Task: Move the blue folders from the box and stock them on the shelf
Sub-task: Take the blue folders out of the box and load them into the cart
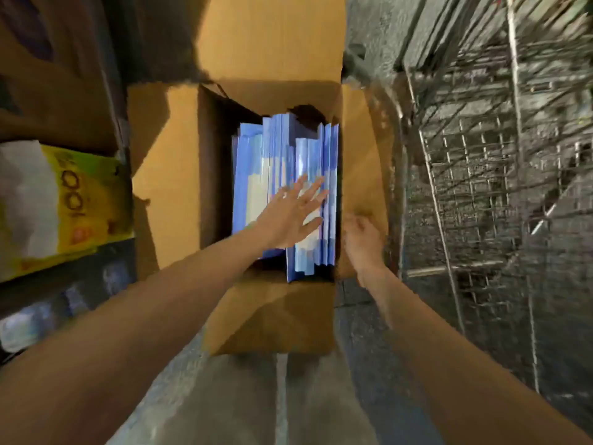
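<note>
**Hands reaching in, nothing gripped yet**

Left hand [293, 216] is lying open, fingers straight and spread, on the top edges of the folders [256, 175] and gripping none of them. The right hand [364, 244] is hovering at the right wall of the box [173, 194]. It is too blurred to say whether its fingers are curling round anything, so I cannot tell its state.

The folders are standing on edge inside the box, packed toward its right wall and leaving a dark gap along its left wall. The left palm is sitting over the near half of the pack, and its fingertips are reaching the sheets nearest the right wall. The right hand is staying outside the pack, just beside those same sheets.

Risks, as I judge them:
- The covers are looking glossy, so a flat hand is likely slipping rather than lifting. A bunch pinched too loosely could be fanning out and dropping back.
- With the gap at the box's left wall, pulling 1 bunch could be letting the rest topple that way.
- Folders wedged against the right wall could be catching on the right flap or bending on the way out.
- The wire cart [475, 175], right of the box, is standing close enough to snag an elbow.
</note>
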`<state>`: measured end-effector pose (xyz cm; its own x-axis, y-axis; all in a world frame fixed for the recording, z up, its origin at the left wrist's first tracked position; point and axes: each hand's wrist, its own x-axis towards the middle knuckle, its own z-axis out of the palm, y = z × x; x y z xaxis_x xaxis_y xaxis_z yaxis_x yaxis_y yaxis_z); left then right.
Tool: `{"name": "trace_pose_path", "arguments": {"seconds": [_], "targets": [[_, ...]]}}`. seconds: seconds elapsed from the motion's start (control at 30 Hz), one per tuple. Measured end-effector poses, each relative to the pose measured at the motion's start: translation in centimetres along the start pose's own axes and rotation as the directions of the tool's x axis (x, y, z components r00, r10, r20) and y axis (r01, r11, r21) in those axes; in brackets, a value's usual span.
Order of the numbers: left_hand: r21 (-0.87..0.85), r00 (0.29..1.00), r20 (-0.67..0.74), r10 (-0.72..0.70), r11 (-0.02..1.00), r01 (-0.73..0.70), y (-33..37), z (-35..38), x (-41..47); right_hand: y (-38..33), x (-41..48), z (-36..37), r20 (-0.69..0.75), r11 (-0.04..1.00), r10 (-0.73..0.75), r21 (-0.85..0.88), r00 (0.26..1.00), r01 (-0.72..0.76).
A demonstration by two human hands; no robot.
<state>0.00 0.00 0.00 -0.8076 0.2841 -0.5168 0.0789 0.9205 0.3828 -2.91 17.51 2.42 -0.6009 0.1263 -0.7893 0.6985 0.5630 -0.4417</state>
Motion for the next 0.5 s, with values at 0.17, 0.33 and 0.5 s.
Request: {"name": "trace_pose_path", "arguments": {"seconds": [0.17,0.33,0.5], "targets": [[0.161,0.998,0.005,0.056,0.985,-0.056,-1.7,2.0,2.8,0.6,2.3,0.8,0.081,0.998,-0.048,-0.038,0.996,0.051],[0.141,0.994,0.025,0.109,0.984,-0.111,-3.9,3.0,2.8,1.4,3.8,1.8,0.102,0.997,-0.057,-0.044,0.993,0.061],[0.177,0.992,0.049,0.117,0.976,-0.124,-6.4,3.2,1.6,1.0,4.4,2.4,0.118,0.983,-0.107,-0.139,0.987,0.123]]}}
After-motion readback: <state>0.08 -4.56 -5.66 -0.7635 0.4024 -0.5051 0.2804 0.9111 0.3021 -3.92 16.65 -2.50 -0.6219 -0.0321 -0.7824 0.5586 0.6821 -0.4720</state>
